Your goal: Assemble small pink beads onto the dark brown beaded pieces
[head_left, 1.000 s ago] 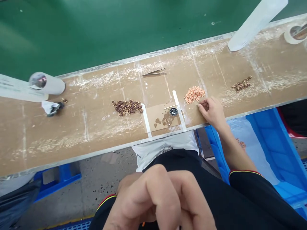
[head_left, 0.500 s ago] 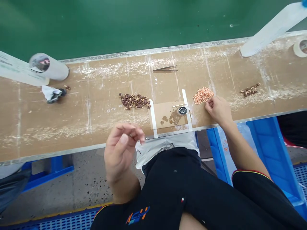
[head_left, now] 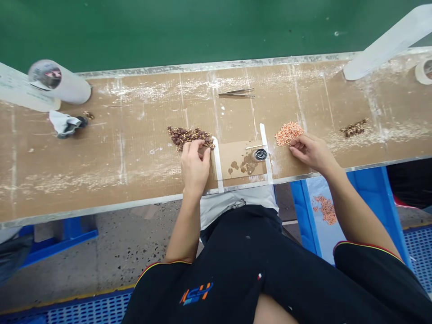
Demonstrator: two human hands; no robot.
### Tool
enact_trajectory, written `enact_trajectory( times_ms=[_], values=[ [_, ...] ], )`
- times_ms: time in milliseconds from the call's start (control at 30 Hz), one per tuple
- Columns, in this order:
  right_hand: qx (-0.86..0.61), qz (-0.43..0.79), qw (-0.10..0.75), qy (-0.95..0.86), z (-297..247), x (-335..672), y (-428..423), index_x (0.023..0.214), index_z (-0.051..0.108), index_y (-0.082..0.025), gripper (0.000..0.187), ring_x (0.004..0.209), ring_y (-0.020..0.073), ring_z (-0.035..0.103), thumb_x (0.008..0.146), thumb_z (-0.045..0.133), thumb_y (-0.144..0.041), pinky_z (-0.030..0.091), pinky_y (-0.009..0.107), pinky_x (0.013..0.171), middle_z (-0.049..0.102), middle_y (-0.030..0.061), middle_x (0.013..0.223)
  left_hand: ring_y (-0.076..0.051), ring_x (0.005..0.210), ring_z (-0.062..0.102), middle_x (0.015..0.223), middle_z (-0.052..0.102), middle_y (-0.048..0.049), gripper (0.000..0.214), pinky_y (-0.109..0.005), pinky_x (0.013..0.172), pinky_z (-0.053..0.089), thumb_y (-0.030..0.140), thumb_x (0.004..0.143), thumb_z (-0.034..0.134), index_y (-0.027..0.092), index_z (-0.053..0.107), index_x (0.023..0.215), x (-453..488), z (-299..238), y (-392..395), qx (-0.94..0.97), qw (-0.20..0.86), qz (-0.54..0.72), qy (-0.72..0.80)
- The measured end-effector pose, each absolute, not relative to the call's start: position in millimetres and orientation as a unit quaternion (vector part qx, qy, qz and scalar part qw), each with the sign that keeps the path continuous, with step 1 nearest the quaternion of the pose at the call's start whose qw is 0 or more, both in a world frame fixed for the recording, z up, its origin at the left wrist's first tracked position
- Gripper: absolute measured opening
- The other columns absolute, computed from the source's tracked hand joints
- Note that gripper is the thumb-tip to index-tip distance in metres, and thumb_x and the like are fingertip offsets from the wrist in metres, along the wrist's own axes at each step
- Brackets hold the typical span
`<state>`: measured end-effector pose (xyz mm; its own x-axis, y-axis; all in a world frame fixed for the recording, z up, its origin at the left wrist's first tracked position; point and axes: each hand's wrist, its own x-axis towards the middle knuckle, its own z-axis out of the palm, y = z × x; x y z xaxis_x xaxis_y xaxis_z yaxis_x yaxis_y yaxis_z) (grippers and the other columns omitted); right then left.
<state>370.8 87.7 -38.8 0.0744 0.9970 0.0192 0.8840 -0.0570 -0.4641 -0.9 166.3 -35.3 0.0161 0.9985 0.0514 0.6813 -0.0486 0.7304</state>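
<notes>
My left hand (head_left: 195, 164) is at the near right edge of a pile of small dark brown and gold pieces (head_left: 182, 135). Its thumb and fingers are drawn together there; what is between them is too small to tell. My right hand (head_left: 312, 152) rests by the near right edge of a heap of small orange-pink pieces (head_left: 288, 132), fingers curled in a pinch with their contents hidden. Between the hands lies a taped cardboard piece (head_left: 229, 150) with dark wet-looking stains. On it stand a small round pot of black stuff (head_left: 260, 155) and a thin pale stick (head_left: 254, 146).
Metal tweezers (head_left: 236, 92) lie farther back. A smaller dark-and-gold pile (head_left: 354, 128) is at the right, near a tape roll (head_left: 423, 72). White rolls (head_left: 72, 86) and a crumpled cloth (head_left: 64, 122) stand left. A blue bin (head_left: 305, 211) with orange pieces sits below the table edge.
My left hand has moved from in front of the table edge, where it was raised, forward to the dark brown pile. My right hand stays beside the orange-pink heap.
</notes>
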Motion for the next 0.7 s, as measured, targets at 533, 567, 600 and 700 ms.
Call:
enact_trajectory(
  times_ms=[533,567,600,700],
  values=[
    [-0.664,0.185,0.164,-0.706,-30,373,83,0.087,0.063,-0.028,0.007,0.075,0.0246,0.064,0.086,0.059,-0.022,0.053,0.04,0.075,0.068,0.0064,0.086,-0.024,0.091,0.066,0.108,0.067,-0.0091,0.007,-0.043,0.095,0.056,0.017,0.095,0.065,0.023,0.068,0.093,9,-42,172,0.677,0.269,0.266,0.631],
    [-0.669,0.181,0.171,-0.701,-31,372,79,0.087,0.062,-0.028,0.004,0.075,0.0247,0.064,0.086,0.06,-0.024,0.053,0.04,0.075,0.068,0.0063,0.085,-0.024,0.09,0.066,0.107,0.068,-0.0091,0.008,-0.043,0.095,0.055,0.017,0.096,0.064,0.023,0.067,0.091,7,-42,172,0.679,0.268,0.27,0.628],
    [-0.675,0.176,0.175,-0.695,-31,371,76,0.087,0.061,-0.028,0.002,0.075,0.0248,0.064,0.087,0.062,-0.026,0.054,0.04,0.075,0.068,0.0063,0.084,-0.025,0.091,0.066,0.105,0.068,-0.009,0.009,-0.043,0.095,0.055,0.017,0.096,0.063,0.023,0.067,0.09,5,-43,172,0.683,0.266,0.273,0.623],
    [-0.697,0.149,0.168,-0.681,-34,366,68,0.084,0.059,-0.028,0.008,0.077,0.0257,0.065,0.088,0.065,-0.032,0.055,0.042,0.077,0.07,0.0073,0.085,-0.026,0.094,0.067,0.104,0.068,-0.0097,0.013,-0.044,0.095,0.055,0.017,0.099,0.059,0.023,0.065,0.088,-1,-48,171,0.706,0.251,0.278,0.601]
  ],
)
